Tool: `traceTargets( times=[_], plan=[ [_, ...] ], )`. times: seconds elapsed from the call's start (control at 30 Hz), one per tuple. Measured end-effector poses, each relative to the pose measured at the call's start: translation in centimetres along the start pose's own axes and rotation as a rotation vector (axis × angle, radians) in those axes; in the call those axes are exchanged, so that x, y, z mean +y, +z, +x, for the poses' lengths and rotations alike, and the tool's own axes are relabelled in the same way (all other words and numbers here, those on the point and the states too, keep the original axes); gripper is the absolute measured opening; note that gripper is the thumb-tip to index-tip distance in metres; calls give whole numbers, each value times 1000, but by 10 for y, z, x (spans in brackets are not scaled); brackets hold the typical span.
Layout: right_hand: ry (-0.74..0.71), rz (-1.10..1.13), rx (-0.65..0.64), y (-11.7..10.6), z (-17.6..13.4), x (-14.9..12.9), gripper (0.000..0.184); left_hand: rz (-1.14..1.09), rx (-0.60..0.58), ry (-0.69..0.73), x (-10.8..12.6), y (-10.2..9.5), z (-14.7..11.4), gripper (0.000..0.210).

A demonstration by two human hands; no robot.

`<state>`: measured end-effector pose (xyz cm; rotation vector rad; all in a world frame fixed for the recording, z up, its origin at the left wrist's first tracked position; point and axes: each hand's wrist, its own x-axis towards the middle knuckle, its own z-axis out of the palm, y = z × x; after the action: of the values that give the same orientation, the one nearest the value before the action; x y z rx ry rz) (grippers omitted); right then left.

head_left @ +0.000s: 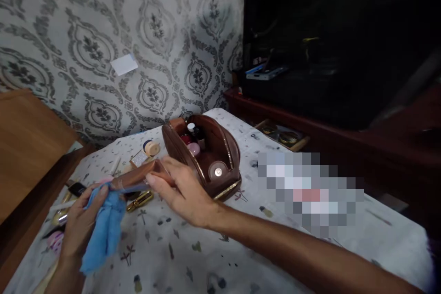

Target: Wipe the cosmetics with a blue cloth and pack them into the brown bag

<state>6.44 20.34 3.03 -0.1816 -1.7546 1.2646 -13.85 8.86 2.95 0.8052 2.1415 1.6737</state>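
My left hand [81, 213] is closed round a blue cloth [105, 229] that hangs down from the fingers. A brownish, glossy squeeze tube [136, 178] stretches between my hands, its left end at the cloth. The fingers of my right hand [186, 190] grip the tube's wide right end. Just behind that hand stands an unzipped brown toiletry bag [220, 147]. Inside the bag are a dark bottle with a white cap [197, 135] and a pink round item [193, 149]. Gold-coloured tubes [139, 201] lie on the cloth-covered table below the brown tube.
A round cream-coloured jar [151, 148] and a glittery compact [139, 158] rest left of the bag. Several small cosmetics lie by my left hand. A wooden panel [27, 142] borders the left. A dark screen [330, 46] stands at the right, above a small tray [282, 135].
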Motion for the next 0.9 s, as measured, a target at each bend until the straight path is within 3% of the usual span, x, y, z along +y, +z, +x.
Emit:
traceTargets(
  times=[0.07, 0.17, 0.27, 0.33, 0.43, 0.6, 0.77, 0.9],
  plan=[
    [-84, -95, 23, -24, 2, -19, 27, 125, -43, 96, 12, 16, -6, 63],
    [-86, -136, 156, -59, 4, -33, 26, 362, -193, 456, 25, 45, -15, 44],
    [-17, -57, 331, -89, 9, -30, 28, 549, -383, 824, 37, 76, -25, 35],
    [25, 20, 404, -105, 13, -19, 27, 657, -497, 968, 43, 94, -30, 41],
    [72, -4, 435, -125, 16, -1, 20, 730, -569, 1056, 45, 108, -32, 46],
    [86, -393, 318, -140, 15, 5, 33, 730, -456, 1162, 36, 105, -32, 41],
    [58, -814, 83, -134, 34, -6, 21, 695, -402, 1182, 25, 103, -37, 43],
    [165, -930, -76, -120, 56, -7, 23, 685, -379, 1149, 20, 105, -39, 43]
  ],
)
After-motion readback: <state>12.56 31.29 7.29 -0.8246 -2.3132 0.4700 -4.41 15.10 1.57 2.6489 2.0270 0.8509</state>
